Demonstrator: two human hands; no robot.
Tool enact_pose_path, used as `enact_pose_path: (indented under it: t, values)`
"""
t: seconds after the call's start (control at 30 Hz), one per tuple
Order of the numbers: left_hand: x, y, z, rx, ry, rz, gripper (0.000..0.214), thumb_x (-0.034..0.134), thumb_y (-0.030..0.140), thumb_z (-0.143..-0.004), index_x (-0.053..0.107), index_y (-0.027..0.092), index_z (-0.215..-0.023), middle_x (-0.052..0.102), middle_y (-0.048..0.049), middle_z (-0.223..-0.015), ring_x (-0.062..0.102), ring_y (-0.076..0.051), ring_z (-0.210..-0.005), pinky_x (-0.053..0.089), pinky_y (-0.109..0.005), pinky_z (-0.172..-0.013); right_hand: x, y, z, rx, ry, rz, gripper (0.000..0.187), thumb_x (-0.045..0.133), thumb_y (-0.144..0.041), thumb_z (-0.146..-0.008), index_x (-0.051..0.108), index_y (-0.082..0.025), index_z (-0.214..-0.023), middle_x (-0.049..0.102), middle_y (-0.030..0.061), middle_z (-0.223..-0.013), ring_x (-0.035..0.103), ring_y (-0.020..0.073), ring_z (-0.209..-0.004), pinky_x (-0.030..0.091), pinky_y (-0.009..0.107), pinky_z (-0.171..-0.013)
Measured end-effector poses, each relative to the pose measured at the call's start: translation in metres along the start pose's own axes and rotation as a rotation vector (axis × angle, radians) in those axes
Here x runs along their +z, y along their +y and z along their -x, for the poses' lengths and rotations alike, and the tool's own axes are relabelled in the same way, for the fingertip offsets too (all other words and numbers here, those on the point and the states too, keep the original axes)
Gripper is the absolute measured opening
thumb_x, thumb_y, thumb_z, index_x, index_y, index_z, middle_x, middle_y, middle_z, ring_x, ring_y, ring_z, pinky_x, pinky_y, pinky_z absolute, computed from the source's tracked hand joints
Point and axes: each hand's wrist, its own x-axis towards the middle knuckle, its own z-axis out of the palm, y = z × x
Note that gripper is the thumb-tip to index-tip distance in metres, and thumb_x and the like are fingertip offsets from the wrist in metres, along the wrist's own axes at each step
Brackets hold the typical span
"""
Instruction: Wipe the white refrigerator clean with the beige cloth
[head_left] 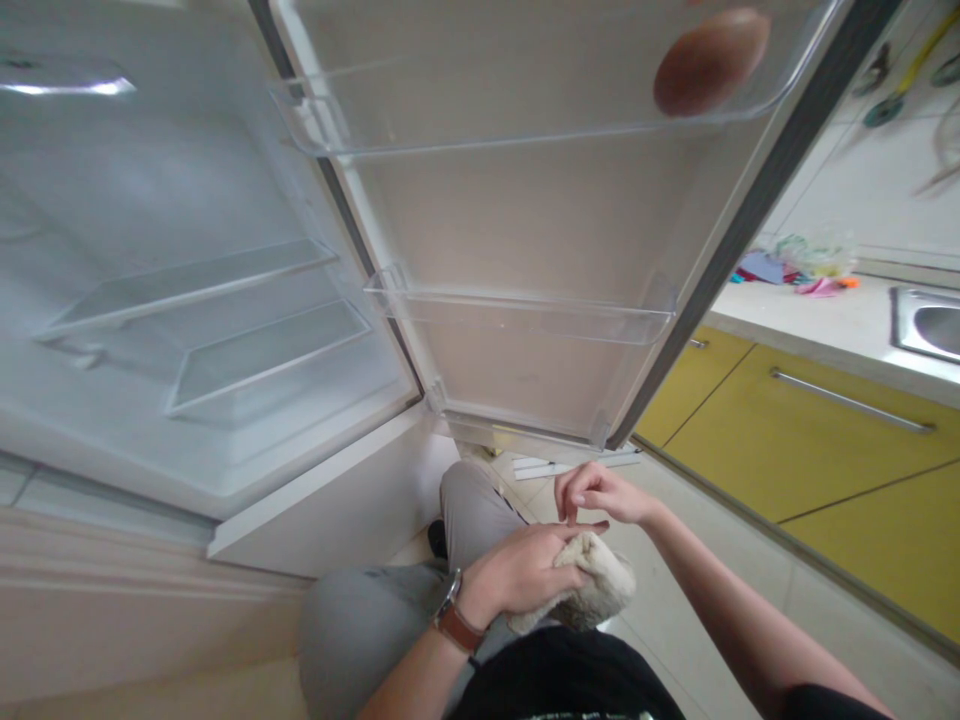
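My left hand, with a brown-strapped watch at the wrist, is closed on a bunched, off-white cloth above my lap. Just beyond the cloth is my right hand, its fingers loosely curled and pointing down close to the left fingertips; no object shows in it. Before me the fridge door stands wide, lined with clear plastic racks. In its upper rack rests a brown, egg-shaped thing. To the left, the fridge interior holds glass shelves.
Yellow cabinets and a pale countertop run along the right, with a steel sink and colourful plastic bags. A white panel sits below the fridge opening. My bent knees are close to it.
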Motion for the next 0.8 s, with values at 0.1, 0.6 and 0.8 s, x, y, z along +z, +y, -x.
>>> enact_pose_path:
  t: [0.1,0.6,0.8]
  values:
    - [0.000,-0.002,0.000,0.012,0.019,0.045,0.051,0.057,0.029,-0.092,0.054,0.024,-0.143,0.053,-0.0039,-0.150,0.052,-0.025,-0.134,0.036,-0.037,-0.116,0.001,-0.001,0.000,-0.012,0.016,-0.004,0.048,0.060,-0.049,-0.095,0.078,-0.009,-0.077,0.070,0.0112,-0.081,0.062,0.0137,-0.075,0.049,0.025,-0.071]
    - [-0.001,-0.006,0.001,-0.003,0.026,0.083,0.057,0.059,0.033,-0.090,0.053,0.024,-0.145,0.054,-0.0043,-0.149,0.054,-0.025,-0.131,0.036,-0.039,-0.115,0.005,0.004,-0.002,-0.035,0.014,0.046,0.046,0.059,-0.050,-0.096,0.079,-0.010,-0.088,0.071,0.0118,-0.080,0.064,0.0166,-0.078,0.049,0.029,-0.075]
    - [0.003,-0.004,0.002,-0.029,0.028,0.020,0.063,0.059,0.033,-0.091,0.045,0.025,-0.152,0.054,-0.0064,-0.149,0.053,-0.028,-0.134,0.039,-0.042,-0.113,0.004,0.013,0.001,0.027,0.033,-0.033,0.047,0.060,-0.051,-0.095,0.076,-0.010,-0.079,0.071,0.0113,-0.080,0.063,0.0169,-0.080,0.049,0.030,-0.078]
